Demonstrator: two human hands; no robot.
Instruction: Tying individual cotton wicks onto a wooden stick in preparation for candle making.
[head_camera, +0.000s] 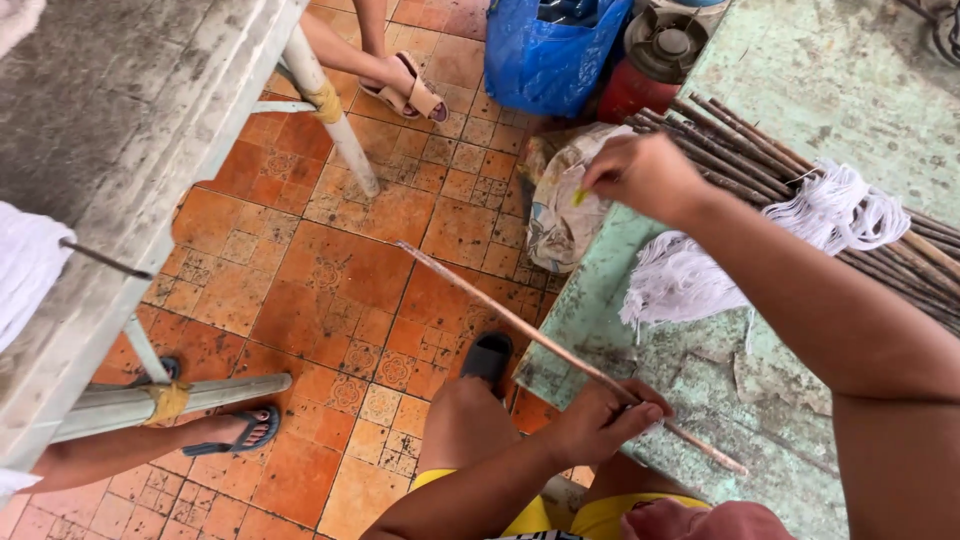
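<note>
— Where is the stick?

— The thin wooden stick (520, 325) runs slantwise from above the orange tiled floor (330, 290) down across the edge of the green tabletop (800, 90). The left hand (600, 420) grips it near its lower end, fingers (625, 425) curled shut around it.

— And the other hand?

— The right hand (645, 175) is raised above the tabletop, its fingers pinched closed on a small yellow-green bit (578, 197); I cannot tell what that bit is.

— What lies around them?

— A bundle of dark sticks (740, 150) lies on the tabletop, with a bunch of white string (830, 215) draped over it. A crumpled printed bag (560, 205) hangs at the tabletop's edge, below a blue plastic bag (545, 55) and a red gas stove (655, 55). Other people's sandalled feet (405, 90) rest on the floor beside a grey table (120, 150).
</note>
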